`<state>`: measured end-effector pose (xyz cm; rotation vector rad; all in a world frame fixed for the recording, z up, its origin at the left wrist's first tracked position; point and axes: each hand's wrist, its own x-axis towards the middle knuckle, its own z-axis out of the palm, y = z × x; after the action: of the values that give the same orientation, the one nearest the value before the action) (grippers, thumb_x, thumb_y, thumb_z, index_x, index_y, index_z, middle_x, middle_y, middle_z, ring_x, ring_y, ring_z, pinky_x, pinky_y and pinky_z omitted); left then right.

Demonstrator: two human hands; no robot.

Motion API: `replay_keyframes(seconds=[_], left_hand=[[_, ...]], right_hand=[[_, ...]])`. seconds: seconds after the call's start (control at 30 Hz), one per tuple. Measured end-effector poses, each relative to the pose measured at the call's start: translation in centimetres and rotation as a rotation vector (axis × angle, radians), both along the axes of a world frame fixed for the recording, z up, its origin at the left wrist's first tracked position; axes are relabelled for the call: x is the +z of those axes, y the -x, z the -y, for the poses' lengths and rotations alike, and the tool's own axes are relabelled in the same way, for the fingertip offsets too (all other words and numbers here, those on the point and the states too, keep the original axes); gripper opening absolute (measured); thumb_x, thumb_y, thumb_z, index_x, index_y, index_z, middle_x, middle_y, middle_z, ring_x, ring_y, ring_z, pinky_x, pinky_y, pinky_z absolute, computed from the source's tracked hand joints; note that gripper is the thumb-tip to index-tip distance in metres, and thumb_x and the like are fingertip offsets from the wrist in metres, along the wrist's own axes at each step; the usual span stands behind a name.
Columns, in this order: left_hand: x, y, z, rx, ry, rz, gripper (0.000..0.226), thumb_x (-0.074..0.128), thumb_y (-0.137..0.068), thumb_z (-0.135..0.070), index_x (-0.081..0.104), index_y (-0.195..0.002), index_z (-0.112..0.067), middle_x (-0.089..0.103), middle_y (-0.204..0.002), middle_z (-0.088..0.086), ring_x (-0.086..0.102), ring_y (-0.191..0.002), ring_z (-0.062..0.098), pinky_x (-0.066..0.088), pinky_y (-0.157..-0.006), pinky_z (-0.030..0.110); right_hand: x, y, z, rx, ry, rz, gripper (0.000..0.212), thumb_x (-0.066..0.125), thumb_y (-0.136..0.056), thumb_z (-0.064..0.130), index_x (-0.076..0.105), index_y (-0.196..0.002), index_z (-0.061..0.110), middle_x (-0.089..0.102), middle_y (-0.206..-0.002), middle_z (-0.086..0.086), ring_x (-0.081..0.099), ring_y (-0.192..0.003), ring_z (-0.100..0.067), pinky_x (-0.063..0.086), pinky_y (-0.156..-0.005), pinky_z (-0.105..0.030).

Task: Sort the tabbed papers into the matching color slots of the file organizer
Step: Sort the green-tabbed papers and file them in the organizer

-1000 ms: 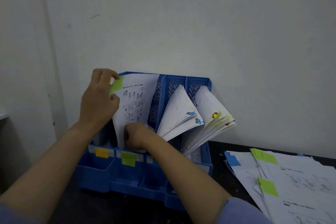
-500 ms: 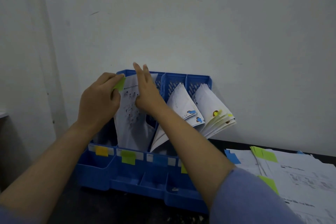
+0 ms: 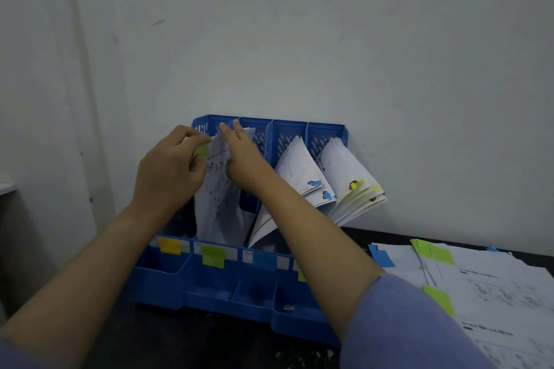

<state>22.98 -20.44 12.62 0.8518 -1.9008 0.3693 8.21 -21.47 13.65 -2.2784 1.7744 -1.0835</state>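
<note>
Both hands work a green-tabbed sheet [image 3: 220, 198] into the file organizer [image 3: 326, 138], 2nd slot from the left, above its green label [image 3: 213, 255]. Left hand [image 3: 168, 174] pinches the sheet's tabbed top corner; right hand [image 3: 244, 165], up from the sheet's bottom edge 1 s ago, lies w/ fingers straight against its upper face, pressing it back. Sheet now stands nearly upright, so filing looks almost done. Unsorted stack [image 3: 479, 284] waits well right of the right forearm.
</note>
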Motion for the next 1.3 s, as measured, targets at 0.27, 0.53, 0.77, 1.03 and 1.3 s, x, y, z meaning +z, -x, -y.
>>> replay_keyframes(seconds=[0.27, 0.53, 0.77, 1.03, 1.3], left_hand=[[1.6, 2.3, -3.5, 0.032, 0.018, -0.024, 0.018, 0.064, -0.083, -0.011, 0.069, -0.099, -0.006, 0.063, -0.095, 0.012, 0.049, -0.091, 0.033, 0.041, -0.058, 0.037], [-0.1, 9.6, -11.7, -0.245, -0.004, -0.041, 0.008, 0.062, -0.083, -0.005, 0.068, -0.088, -0.005, 0.061, -0.088, 0.01, 0.048, -0.087, 0.029, 0.035, -0.073, 0.031], [-6.3, 19.2, -19.2, -0.592, -0.318, -0.047, 0.008, 0.063, -0.082, -0.011, 0.066, -0.083, -0.019, 0.056, -0.081, -0.009, 0.048, -0.08, 0.008, 0.036, -0.069, 0.019], [-13.1, 26.3, -20.0, -0.586, -0.809, 0.125, 0.023, 0.064, -0.085, -0.022, 0.063, -0.108, -0.023, 0.057, -0.11, 0.0, 0.05, -0.09, 0.011, 0.04, -0.075, 0.023], [-14.7, 29.0, -18.3, -0.466, -0.879, 0.308, 0.056, 0.063, -0.087, -0.031, 0.043, -0.137, -0.015, 0.046, -0.129, 0.009, 0.047, -0.116, 0.024, 0.042, -0.095, 0.032]], right_hand=[[1.8, 1.3, -7.4, -0.016, 0.396, 0.12, 0.037, 0.048, -0.086, -0.005, 0.053, -0.123, 0.002, 0.033, -0.144, -0.016, 0.039, -0.125, -0.022, 0.03, -0.092, -0.016], [-1.1, 9.8, -20.8, -0.205, 0.591, 0.076, 0.019, 0.054, -0.081, -0.006, 0.064, -0.096, 0.0, 0.053, -0.116, -0.016, 0.048, -0.113, -0.015, 0.026, -0.091, 0.001], [-10.4, 20.2, -33.1, -0.568, 0.158, 0.091, 0.02, 0.056, -0.087, 0.008, 0.062, -0.105, 0.014, 0.042, -0.13, -0.004, 0.043, -0.122, -0.012, 0.027, -0.085, -0.003], [-16.6, 25.7, -40.2, -0.914, -0.262, 0.046, 0.05, 0.061, -0.085, 0.043, 0.043, -0.129, 0.024, 0.028, -0.142, -0.001, 0.033, -0.128, -0.022, 0.037, -0.099, -0.033], [-17.4, 26.8, -40.3, -1.052, -0.394, 0.148, 0.089, 0.07, -0.066, 0.063, 0.031, -0.137, 0.026, 0.037, -0.135, -0.007, 0.03, -0.127, -0.026, 0.033, -0.099, -0.036]])
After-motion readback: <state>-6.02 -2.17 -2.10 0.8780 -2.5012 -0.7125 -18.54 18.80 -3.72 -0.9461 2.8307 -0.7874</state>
